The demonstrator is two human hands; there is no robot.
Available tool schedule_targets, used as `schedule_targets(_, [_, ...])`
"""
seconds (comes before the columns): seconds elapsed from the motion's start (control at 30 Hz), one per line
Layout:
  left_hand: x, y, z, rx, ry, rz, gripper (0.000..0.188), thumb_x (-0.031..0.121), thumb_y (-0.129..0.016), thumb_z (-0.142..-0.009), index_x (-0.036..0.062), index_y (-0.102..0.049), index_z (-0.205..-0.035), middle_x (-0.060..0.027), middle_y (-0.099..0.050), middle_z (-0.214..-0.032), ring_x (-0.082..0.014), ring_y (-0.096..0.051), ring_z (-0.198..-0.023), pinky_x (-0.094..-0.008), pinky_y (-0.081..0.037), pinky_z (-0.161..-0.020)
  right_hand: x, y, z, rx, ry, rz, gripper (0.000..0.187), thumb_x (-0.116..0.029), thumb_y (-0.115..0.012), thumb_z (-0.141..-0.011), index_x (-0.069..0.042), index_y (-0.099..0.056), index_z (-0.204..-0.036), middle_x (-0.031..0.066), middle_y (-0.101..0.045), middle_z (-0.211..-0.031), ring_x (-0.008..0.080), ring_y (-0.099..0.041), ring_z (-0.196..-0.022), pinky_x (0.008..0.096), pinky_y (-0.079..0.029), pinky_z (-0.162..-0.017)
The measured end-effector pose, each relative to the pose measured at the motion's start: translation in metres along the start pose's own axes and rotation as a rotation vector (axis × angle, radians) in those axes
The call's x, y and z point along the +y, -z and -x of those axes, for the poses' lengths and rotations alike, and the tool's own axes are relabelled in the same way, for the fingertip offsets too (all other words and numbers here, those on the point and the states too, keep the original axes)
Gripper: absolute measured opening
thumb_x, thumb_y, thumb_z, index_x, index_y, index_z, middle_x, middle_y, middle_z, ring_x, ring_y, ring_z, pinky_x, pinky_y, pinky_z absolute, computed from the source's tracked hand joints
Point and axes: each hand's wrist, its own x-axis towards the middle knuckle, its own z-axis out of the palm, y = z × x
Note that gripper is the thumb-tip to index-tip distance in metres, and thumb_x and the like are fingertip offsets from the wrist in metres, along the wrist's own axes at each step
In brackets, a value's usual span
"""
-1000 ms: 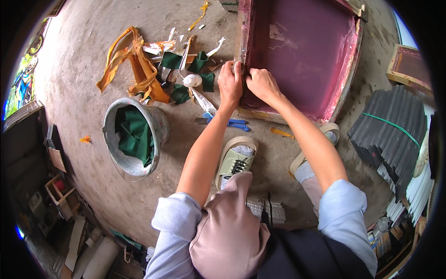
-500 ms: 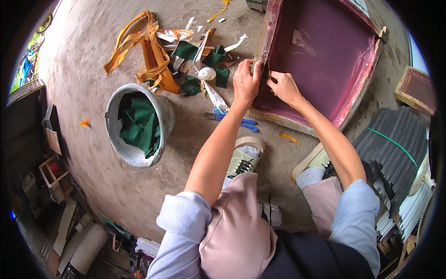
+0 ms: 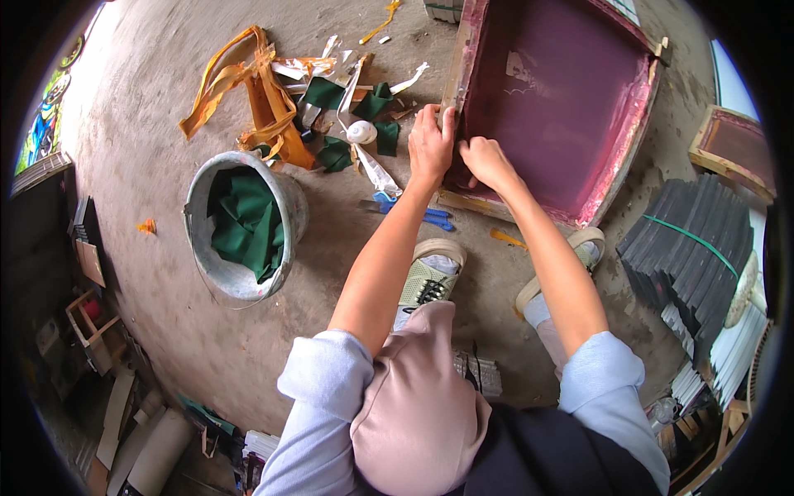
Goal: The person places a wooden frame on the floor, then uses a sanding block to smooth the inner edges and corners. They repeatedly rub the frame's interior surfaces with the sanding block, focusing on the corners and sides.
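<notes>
A wooden screen-printing frame (image 3: 616, 194) with purple mesh (image 3: 562, 107) lies tilted at the upper right, its inner border coated pink and worn. My left hand (image 3: 432, 147) grips its left side rail, thumb on top. Just inside that rail, my right hand (image 3: 490, 164) is closed with curled fingers at the lower left inner corner; whatever it pinches is hidden. Below my left hand, blue-handled scissors (image 3: 426, 215) rest on the floor. Left of it lie a white roll (image 3: 361, 132), pieces of green cloth (image 3: 335, 154) and crumpled orange strips (image 3: 269, 95).
A grey bucket (image 3: 195, 227) holding green cloth (image 3: 248, 223) stands on the left. My shoes (image 3: 430, 277) are below the frame. To the right are a bundle of dark slats (image 3: 686, 248) and a smaller frame (image 3: 732, 165). Rolls and boards (image 3: 161, 446) crowd the lower left.
My right hand has drawn its fingers in and moved slightly left and down along the rail. My left hand keeps its hold. The whole view has shifted a little.
</notes>
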Motion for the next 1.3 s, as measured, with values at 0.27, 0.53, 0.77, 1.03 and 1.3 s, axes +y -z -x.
schedule_targets(0.27, [-0.001, -0.002, 0.0, -0.054, 0.017, -0.011, 0.036, 0.037, -0.049, -0.093, 0.0015, -0.055, -0.099, -0.0228, -0.059, -0.093, -0.0442, -0.056, -0.085, -0.0507, -0.044, -0.071, -0.008, 0.011, -0.013, -0.137, -0.061, 0.048, 0.027, -0.016, -0.05, -0.088, 0.01, -0.055, -0.08, 0.0186, -0.062, -0.071, 0.0258, -0.067, -0.058, 0.0344, -0.05, -0.047])
schedule_targets(0.53, [-0.01, -0.006, -0.001, -0.052, 0.012, -0.054, 0.043, 0.039, -0.045, -0.095, -0.0019, -0.055, -0.102, -0.0248, -0.059, -0.099, -0.0452, -0.056, -0.09, -0.0496, -0.045, -0.075, -0.013, -0.002, -0.015, 0.062, -0.182, 0.014, 0.025, -0.016, -0.056, -0.073, 0.0, -0.068, -0.09, 0.0204, -0.068, -0.094, 0.0353, -0.066, -0.091, 0.0426, -0.051, -0.082])
schedule_targets(0.77, [-0.014, -0.006, -0.002, -0.051, -0.018, -0.029, 0.042, 0.039, -0.045, -0.095, -0.0003, -0.056, -0.102, -0.025, -0.059, -0.099, -0.0451, -0.056, -0.089, -0.0501, -0.045, -0.074, -0.016, -0.016, 0.013, 0.27, -0.017, -0.039, 0.026, -0.012, -0.053, -0.072, 0.009, -0.063, -0.083, 0.0323, -0.062, -0.09, 0.0449, -0.062, -0.09, 0.0484, -0.05, -0.078])
schedule_targets(1.03, [-0.015, -0.009, -0.003, -0.028, -0.029, -0.019, 0.041, 0.039, -0.046, -0.094, -0.0009, -0.056, -0.1, -0.0243, -0.059, -0.095, -0.0452, -0.056, -0.087, -0.0503, -0.044, -0.073, -0.006, -0.025, 0.011, 0.343, 0.08, 0.08, 0.026, -0.013, -0.048, -0.076, 0.007, -0.064, -0.082, 0.0319, -0.062, -0.088, 0.0464, -0.061, -0.087, 0.0514, -0.049, -0.079])
schedule_targets(1.3, [-0.008, -0.002, -0.003, -0.028, -0.013, -0.03, 0.038, 0.037, -0.049, -0.093, 0.0007, -0.057, -0.096, -0.0232, -0.059, -0.088, -0.0435, -0.057, -0.079, -0.0503, -0.043, -0.068, 0.011, -0.021, 0.008, 0.322, 0.242, 0.107, 0.032, -0.022, -0.047, -0.082, 0.004, -0.066, -0.079, 0.0286, -0.063, -0.082, 0.0446, -0.062, -0.08, 0.0501, -0.05, -0.076])
